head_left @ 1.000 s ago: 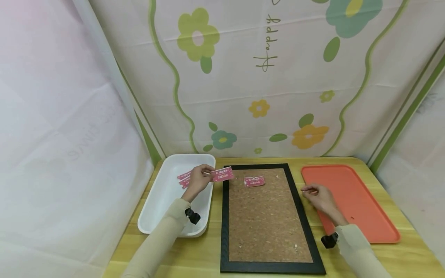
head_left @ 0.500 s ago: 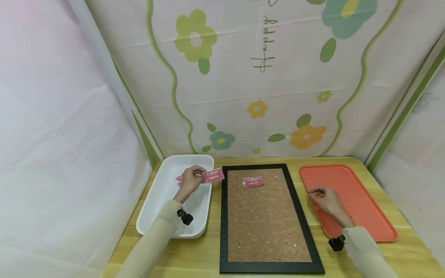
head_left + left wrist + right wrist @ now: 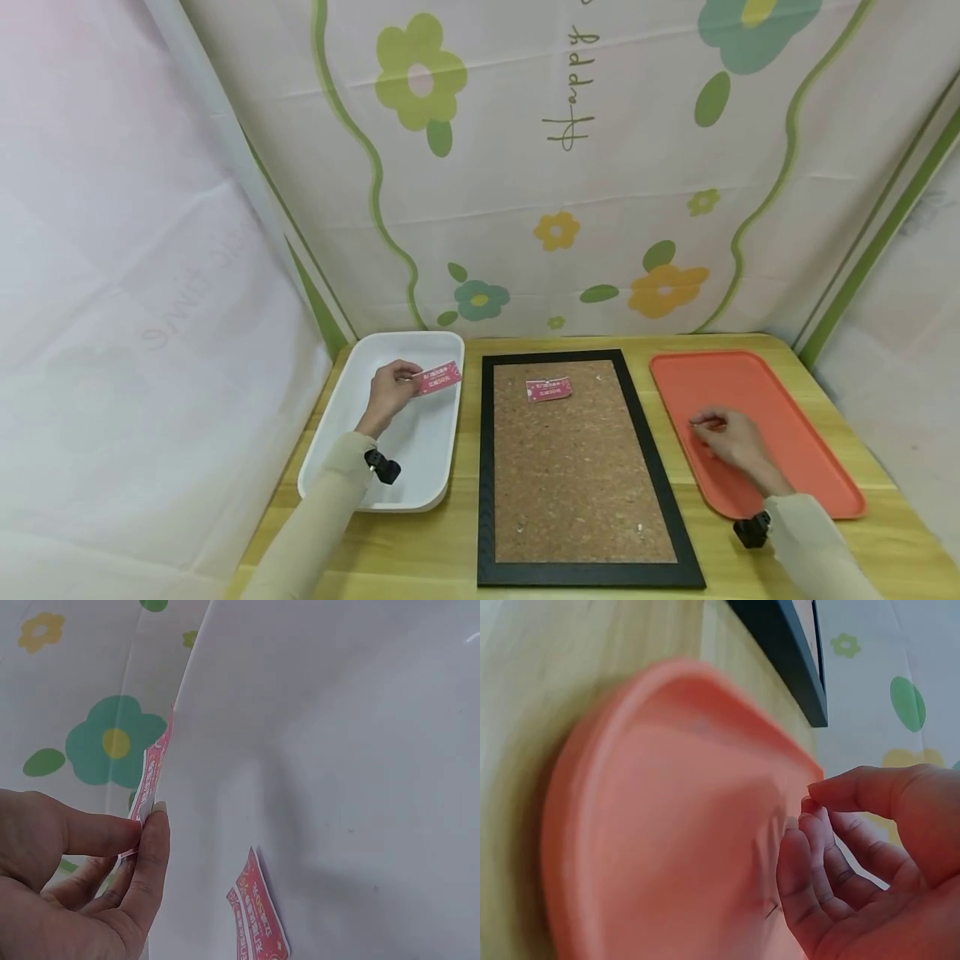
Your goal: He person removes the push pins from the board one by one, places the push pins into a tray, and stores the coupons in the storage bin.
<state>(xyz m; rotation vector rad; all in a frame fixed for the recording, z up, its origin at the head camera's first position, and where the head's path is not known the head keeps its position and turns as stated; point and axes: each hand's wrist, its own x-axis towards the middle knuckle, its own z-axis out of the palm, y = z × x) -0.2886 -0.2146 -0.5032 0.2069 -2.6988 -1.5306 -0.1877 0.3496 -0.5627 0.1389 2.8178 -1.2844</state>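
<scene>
Between thumb and fingers, my left hand (image 3: pixel 390 393) pinches a pink coupon (image 3: pixel 438 378) above the white basin (image 3: pixel 330 433). More pink coupons (image 3: pixel 259 911) lie in the basin in the left wrist view, mostly hidden behind the hand in the head view. My right hand (image 3: pixel 731 437) hovers over the orange tray (image 3: pixel 810 467), its fingers loosely bent and the thumb close to the fingertips. I see nothing held there. A small thin dark object (image 3: pixel 772 908) lies on the tray beside those fingers. Another pink coupon (image 3: pixel 548 390) is on the black-framed corkboard (image 3: pixel 577 475).
Several small pale spots, perhaps clear pins (image 3: pixel 640 527), dot the cork near its corners. The corkboard lies between basin and tray on a wooden table (image 3: pixel 457 558). A floral cloth (image 3: pixel 510 167) hangs behind.
My left hand has drawn the coupon leftward, from the corkboard's edge back over the basin. My right hand has moved right and slightly down, from the tray's left edge to over its surface.
</scene>
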